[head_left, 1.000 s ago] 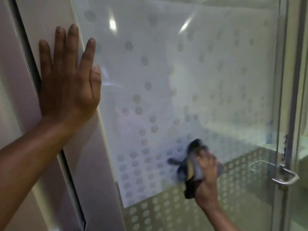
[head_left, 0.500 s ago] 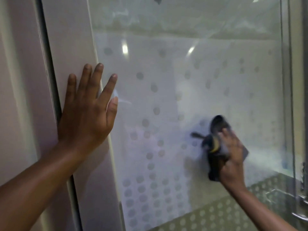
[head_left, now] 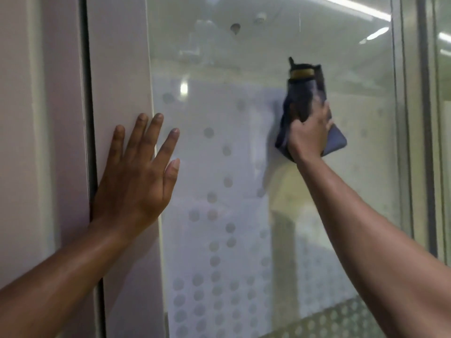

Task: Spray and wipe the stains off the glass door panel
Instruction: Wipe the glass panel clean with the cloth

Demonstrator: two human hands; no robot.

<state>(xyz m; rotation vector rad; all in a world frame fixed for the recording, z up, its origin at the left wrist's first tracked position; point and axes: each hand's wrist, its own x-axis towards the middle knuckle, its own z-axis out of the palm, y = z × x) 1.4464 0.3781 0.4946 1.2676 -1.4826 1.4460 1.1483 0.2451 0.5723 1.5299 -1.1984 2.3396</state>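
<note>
The glass door panel (head_left: pixel 244 167) fills the middle of the view, frosted with grey dots over its lower part. My right hand (head_left: pixel 308 135) is shut on a dark cloth (head_left: pixel 302 93), pressing it flat against the upper right of the glass. The cloth sticks out above my fingers, with a yellowish band near its top, and a bluish corner pokes out beside my wrist. My left hand (head_left: pixel 139 174) lies flat with fingers spread on the pale door frame (head_left: pixel 117 69), its fingertips reaching over the glass edge. No spray bottle is in view.
A dark vertical gap (head_left: pixel 86 93) runs between the frame and the wall at left. The door's right metal edge (head_left: pixel 400 118) stands just beyond my right hand. Ceiling lights reflect in the upper glass.
My right hand has swept the cloth up and to the right across the glass. My view has risen, so the door handle has dropped out of sight. My left hand stays on the frame.
</note>
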